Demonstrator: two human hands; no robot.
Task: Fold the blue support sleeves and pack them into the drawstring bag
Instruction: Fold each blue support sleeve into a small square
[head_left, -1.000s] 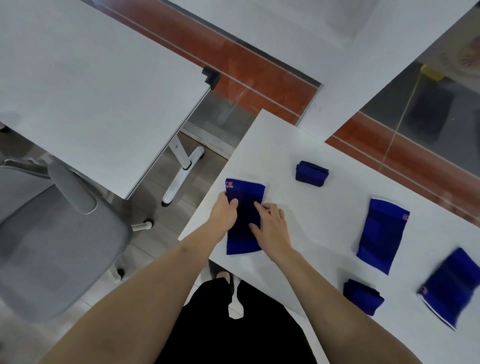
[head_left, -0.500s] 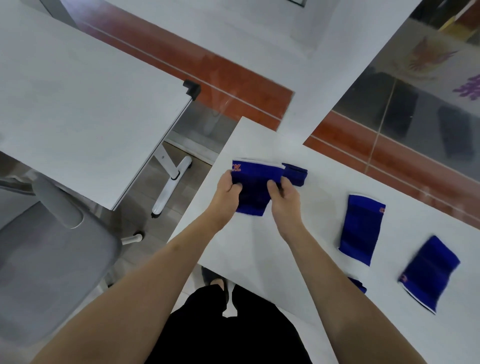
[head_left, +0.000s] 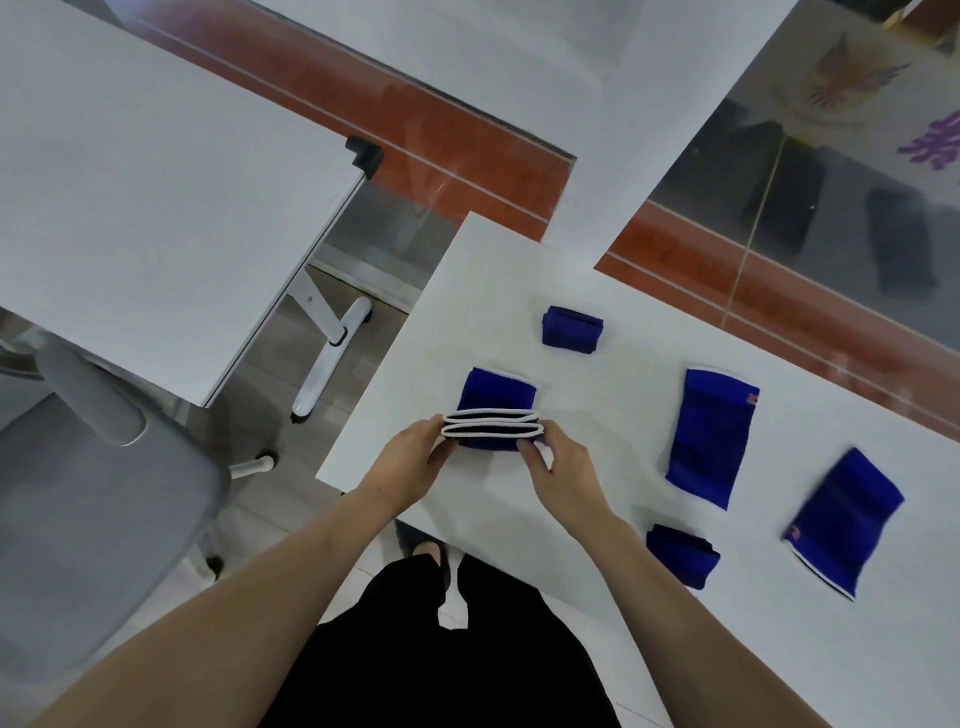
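Blue sleeve (head_left: 493, 415) doubled near surface's left edge | long axis left-right | your left hand (head_left: 415, 457) and right hand (head_left: 558, 467) pinch its ends

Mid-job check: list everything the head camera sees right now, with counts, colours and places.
Sleeve being folded: 1, blue with white edging, near left of work table, held by both hands.
Folded sleeves: 2, blue, one far, one near.
Flat sleeves: 2, blue, centre and right.
Work table: 1, white.
Second table: 1, white, left.
Chair: 1, grey, lower left.
Drawstring bag: not in view.
Left hand, right hand: each in a grip on the sleeve ends.
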